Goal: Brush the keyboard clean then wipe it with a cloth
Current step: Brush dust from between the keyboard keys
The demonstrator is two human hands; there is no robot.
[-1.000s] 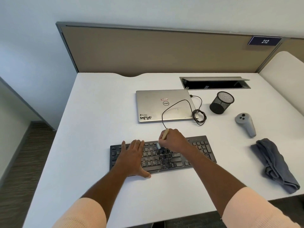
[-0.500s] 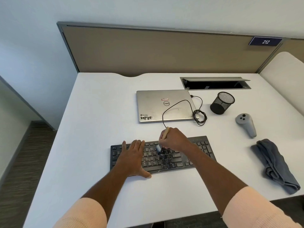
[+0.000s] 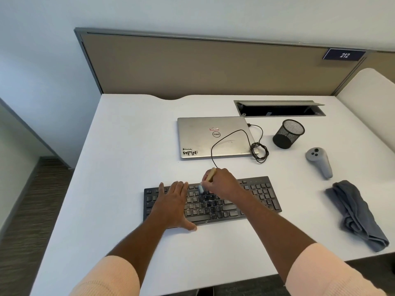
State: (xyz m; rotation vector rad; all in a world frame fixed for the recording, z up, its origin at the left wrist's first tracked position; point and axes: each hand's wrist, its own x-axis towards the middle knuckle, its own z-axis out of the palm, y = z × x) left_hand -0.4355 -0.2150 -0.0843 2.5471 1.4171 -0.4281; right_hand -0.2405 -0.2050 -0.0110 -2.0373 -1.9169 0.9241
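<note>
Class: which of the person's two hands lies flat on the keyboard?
The left hand, fingers straight on the flat black keyboard; the right hand instead grips a small wooden-handled brush.

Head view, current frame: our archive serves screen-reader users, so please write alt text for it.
A right hand holds a small wooden-handled brush to a black keyboard while the left hand lies flat on its left half. On the white desk: a closed laptop, mesh cup, grey controller and, at right, a grey cloth.
</note>
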